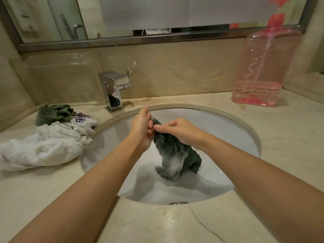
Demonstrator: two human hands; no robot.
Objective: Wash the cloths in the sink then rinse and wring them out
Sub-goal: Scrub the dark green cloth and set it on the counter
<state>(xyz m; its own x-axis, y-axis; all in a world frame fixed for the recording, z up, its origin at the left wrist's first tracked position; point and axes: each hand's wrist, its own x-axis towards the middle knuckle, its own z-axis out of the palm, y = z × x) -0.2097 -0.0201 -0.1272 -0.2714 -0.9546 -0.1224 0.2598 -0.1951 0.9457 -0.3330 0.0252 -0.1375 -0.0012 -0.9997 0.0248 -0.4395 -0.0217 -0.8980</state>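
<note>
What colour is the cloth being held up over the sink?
Dark green cloth, streaked with white suds; the head view shows it.

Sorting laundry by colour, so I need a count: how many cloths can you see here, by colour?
Green cloths: 2, one soapy in both hands over the sink, one on the counter.
White cloths: 2, a plain one and a flower-embroidered one, piled together, so the split is uncertain.
Total: 4

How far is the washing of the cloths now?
In hand: both hands, left hand and right hand, grip the sudsy green cloth over the sink. Left: its rinsing and wringing, and the pile of cloths on the counter, whose state I cannot tell.
</note>
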